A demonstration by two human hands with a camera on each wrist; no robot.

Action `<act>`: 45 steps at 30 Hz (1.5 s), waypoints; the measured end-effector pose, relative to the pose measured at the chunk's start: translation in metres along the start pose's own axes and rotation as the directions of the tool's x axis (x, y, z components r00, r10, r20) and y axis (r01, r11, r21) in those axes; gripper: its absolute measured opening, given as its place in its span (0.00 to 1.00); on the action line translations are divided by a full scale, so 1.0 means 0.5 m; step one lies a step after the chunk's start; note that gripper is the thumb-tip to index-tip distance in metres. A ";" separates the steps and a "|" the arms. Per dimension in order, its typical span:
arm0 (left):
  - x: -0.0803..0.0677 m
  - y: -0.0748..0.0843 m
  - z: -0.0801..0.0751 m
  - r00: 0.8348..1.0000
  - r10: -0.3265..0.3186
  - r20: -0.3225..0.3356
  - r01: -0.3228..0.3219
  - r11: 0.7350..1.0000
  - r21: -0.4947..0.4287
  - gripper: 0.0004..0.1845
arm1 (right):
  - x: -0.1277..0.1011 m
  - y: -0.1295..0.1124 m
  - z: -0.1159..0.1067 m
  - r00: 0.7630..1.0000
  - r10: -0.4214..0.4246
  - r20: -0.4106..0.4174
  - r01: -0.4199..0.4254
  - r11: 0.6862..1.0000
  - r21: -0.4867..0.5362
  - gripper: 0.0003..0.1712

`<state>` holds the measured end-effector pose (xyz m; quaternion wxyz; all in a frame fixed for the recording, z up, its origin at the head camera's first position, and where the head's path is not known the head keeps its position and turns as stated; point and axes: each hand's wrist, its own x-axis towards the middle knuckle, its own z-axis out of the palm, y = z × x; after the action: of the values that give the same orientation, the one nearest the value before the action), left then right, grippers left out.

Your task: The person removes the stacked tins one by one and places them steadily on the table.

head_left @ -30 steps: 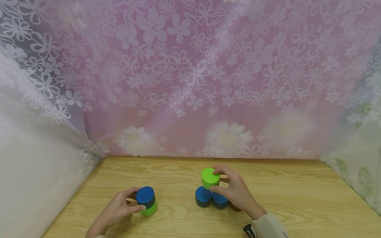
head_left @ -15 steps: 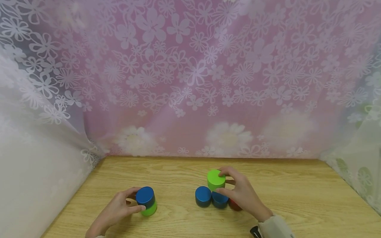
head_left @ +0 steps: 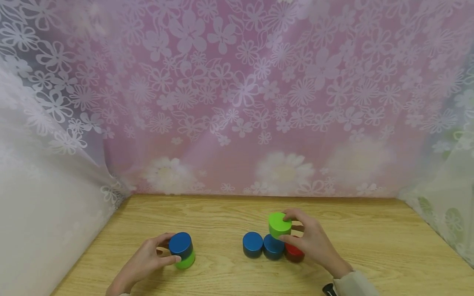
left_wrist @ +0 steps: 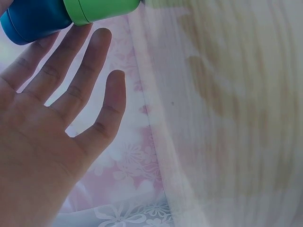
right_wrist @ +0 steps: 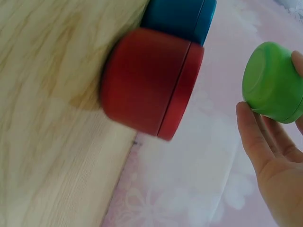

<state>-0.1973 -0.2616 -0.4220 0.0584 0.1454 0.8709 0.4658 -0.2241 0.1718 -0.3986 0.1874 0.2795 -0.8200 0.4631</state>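
Floral curtain [head_left: 237, 94]: pink and white, hangs behind and to both sides of the work area.

Wooden table [head_left: 370, 246]: light grain, carries every item below.

Right hand [head_left: 309, 242]: fingers and thumb curled round the raised green tin [head_left: 279, 225], held clear of the table above the blue tin and the red one; the right wrist view shows its underside free of any surface. Sleeve cuff visible at the wrist.

Left hand [head_left: 148, 259]: thumb and fingertips pinch the sides of the two-tin stack; in the left wrist view the remaining fingers [left_wrist: 90, 80] lie spread and nearly straight.

Stack, near left: blue tin on top [head_left: 180, 243], green tin beneath [head_left: 186, 260], the latter on the table.

Row, centre: leftmost blue tin [head_left: 253, 243], second blue tin [head_left: 273, 246], red tin [head_left: 293, 251], close side by side; contact between neighbours appears likely but cannot be confirmed.
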 end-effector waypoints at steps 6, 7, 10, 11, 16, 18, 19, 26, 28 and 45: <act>-0.001 0.002 0.001 1.000 0.006 -0.005 -0.006 1.000 -0.003 0.30 | -0.009 0.012 -0.019 1.000 0.002 -0.011 -0.002 0.999 -0.035 0.27; -0.001 0.002 0.001 1.000 0.008 -0.006 -0.008 1.000 -0.004 0.30 | -0.010 0.014 -0.022 1.000 0.009 -0.009 -0.009 0.999 -0.043 0.27; 0.000 0.003 0.002 1.000 0.009 -0.012 -0.009 1.000 0.003 0.30 | -0.015 0.019 -0.031 1.000 0.026 -0.004 -0.026 0.998 -0.060 0.27; 0.000 0.003 0.001 1.000 0.009 -0.014 -0.009 1.000 0.006 0.30 | -0.017 0.021 -0.034 1.000 0.029 -0.003 -0.030 0.998 -0.063 0.27; 0.000 0.005 0.000 1.000 0.017 -0.022 -0.016 1.000 0.020 0.30 | -0.024 0.024 -0.047 0.999 0.043 -0.006 -0.044 0.996 -0.078 0.26; 0.000 0.006 0.000 0.999 0.023 -0.024 -0.023 0.999 0.027 0.30 | -0.026 0.026 -0.051 0.999 0.039 -0.010 -0.040 0.996 -0.081 0.27; 0.000 0.006 0.000 0.999 0.025 -0.023 -0.024 0.999 0.029 0.29 | -0.027 0.027 -0.053 0.999 0.036 -0.012 -0.037 0.996 -0.080 0.27; -0.003 0.007 0.001 1.000 0.017 -0.014 -0.016 1.000 0.024 0.29 | -0.038 0.037 -0.063 0.999 0.040 -0.008 -0.040 0.995 -0.087 0.26; -0.003 0.006 0.001 1.000 0.017 -0.014 -0.016 1.000 0.022 0.29 | -0.042 0.041 -0.067 0.999 0.043 -0.007 -0.044 0.995 -0.090 0.26; -0.003 0.005 0.000 1.000 0.010 -0.018 -0.009 1.000 0.016 0.30 | -0.064 0.072 -0.097 0.999 -0.040 -0.008 0.039 0.987 -0.157 0.28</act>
<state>-0.1953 -0.2606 -0.4200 0.0473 0.1460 0.8745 0.4602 -0.2197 0.2376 -0.4160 0.2227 0.2774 -0.8470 0.3950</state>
